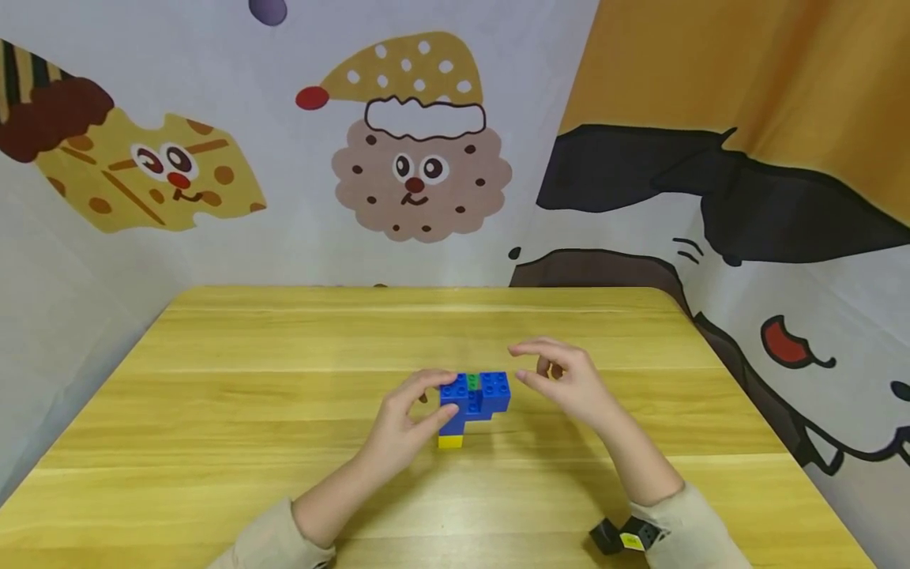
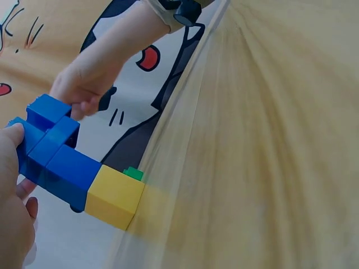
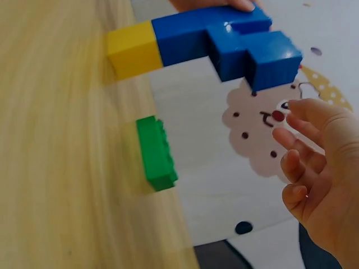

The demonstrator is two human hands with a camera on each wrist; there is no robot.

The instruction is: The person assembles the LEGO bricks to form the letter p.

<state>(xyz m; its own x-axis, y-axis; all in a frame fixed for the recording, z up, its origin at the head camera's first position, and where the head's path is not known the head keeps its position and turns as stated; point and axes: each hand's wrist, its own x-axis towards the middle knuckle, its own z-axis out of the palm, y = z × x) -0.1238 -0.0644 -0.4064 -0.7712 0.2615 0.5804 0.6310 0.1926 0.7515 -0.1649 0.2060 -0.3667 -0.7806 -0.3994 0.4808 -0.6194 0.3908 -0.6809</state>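
A small stack of plastic studded building bricks (image 1: pixel 472 405) is standing upright near the middle of the wooden surface (image 1: pixel 213 411); a yellow brick (image 1: pixel 450 441) is forming its base, blue bricks are rising above it and stepping out to the right into an overhang, and a green brick (image 3: pixel 156 152) is lying flat on the surface just behind it, its top showing between the blue studs in the head view; the left hand (image 1: pixel 401 427) is gripping the stack's left side.
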